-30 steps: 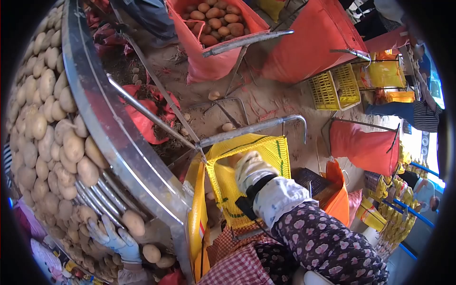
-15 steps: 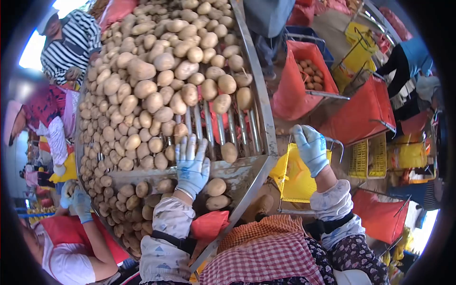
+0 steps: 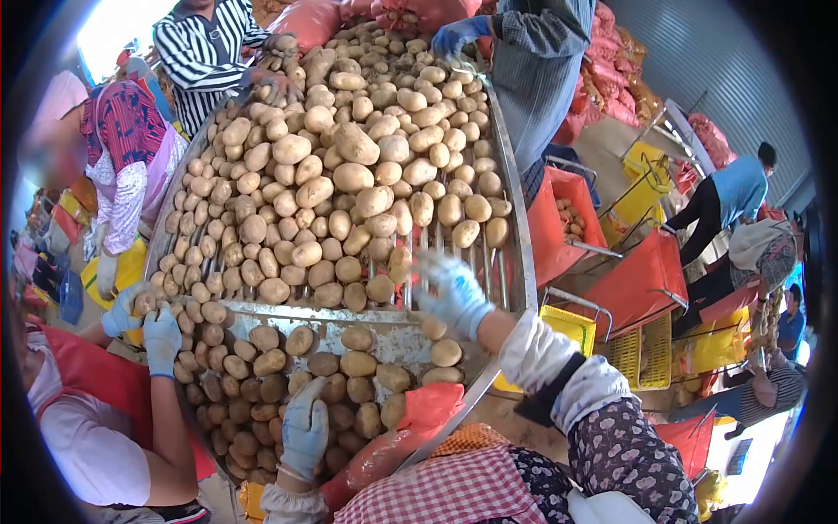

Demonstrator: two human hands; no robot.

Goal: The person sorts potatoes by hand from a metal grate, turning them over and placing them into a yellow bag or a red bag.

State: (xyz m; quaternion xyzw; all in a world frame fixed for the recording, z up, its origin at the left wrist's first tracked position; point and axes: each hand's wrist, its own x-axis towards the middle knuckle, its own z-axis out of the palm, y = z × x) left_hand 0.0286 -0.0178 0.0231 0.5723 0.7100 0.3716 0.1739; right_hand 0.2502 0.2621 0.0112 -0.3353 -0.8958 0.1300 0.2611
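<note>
My left hand (image 3: 305,431), in a pale blue glove, lies at the lower potato trough (image 3: 367,327) among brown potatoes (image 3: 359,363), with its fingers pointing up and partly bent. Whether it holds a potato is hidden. My right hand (image 3: 454,293), gloved too, is over the right front of the metal roller table, its fingers spread but blurred, near a potato (image 3: 400,264) on the rollers (image 3: 489,260). A red sack (image 3: 432,405) hangs over the trough's near edge, right of my left hand.
Co-workers' gloved hands reach in at the left (image 3: 161,339) and the back (image 3: 460,37). A striped-shirted person (image 3: 202,59) handles potatoes at the back left. Red bags (image 3: 642,278) on frames and yellow baskets (image 3: 642,356) stand at right.
My left hand has moved from the table's front ledge down to the trough. My right hand has come in from the right over the rollers. The view has shifted, showing more of the table's back.
</note>
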